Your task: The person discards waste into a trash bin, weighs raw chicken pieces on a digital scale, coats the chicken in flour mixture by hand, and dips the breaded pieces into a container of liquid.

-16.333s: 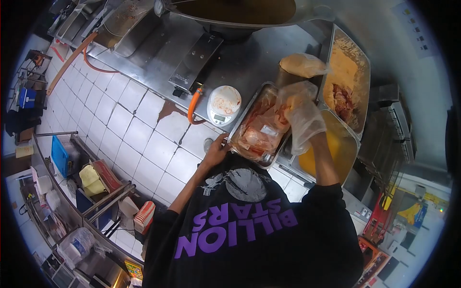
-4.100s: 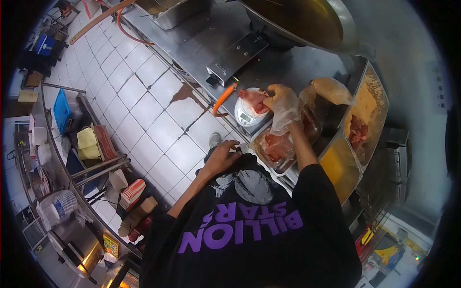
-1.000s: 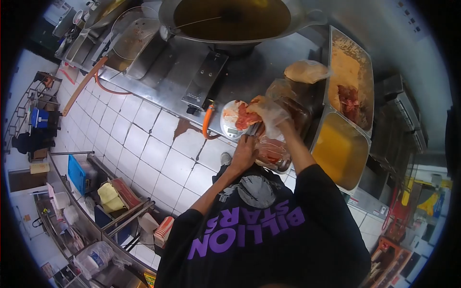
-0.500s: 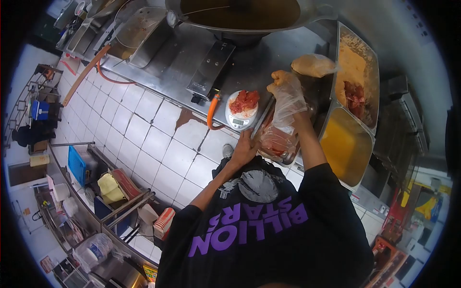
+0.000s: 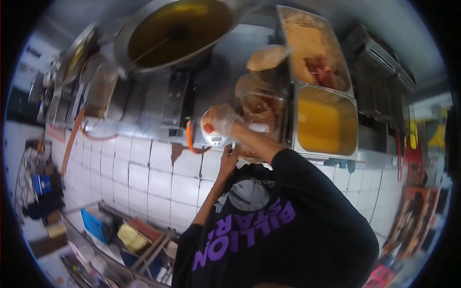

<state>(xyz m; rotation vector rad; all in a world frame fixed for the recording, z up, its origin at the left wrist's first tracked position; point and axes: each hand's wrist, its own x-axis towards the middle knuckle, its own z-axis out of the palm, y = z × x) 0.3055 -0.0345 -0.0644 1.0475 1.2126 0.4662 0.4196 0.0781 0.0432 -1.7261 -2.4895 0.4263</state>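
Reaching Over a Kitchen Scale

Extending the right hand (image 5: pixel 223 120), wrapped in clear plastic, over the white scale (image 5: pixel 211 138), partly covering the red meat (image 5: pixel 208 128) lying on top. Cannot tell through the blur whether to call the covered fingers clenched on that meat or released. Placing the bare left hand (image 5: pixel 229 160) near the scale's display side; cannot tell whether grasping anything.

Wearing a black shirt (image 5: pixel 307 240) printed in purple capitals, upside down from this angle: reading BILLION, then STAR plus a last letter mostly lost in a fold. Reading nothing from the scale's display (image 5: pixel 217 138), too blurred for digits. Likewise failing to make out a white label (image 5: pixel 260 128) on the bagged meat (image 5: pixel 258 111) beside the right forearm, or faint marks on the burner panel (image 5: pixel 174 103).

Seeing farther right a pan of yellow liquid (image 5: pixel 326 122), adjoining a coating tray (image 5: pixel 341 54) with more red pieces (image 5: pixel 319 71).
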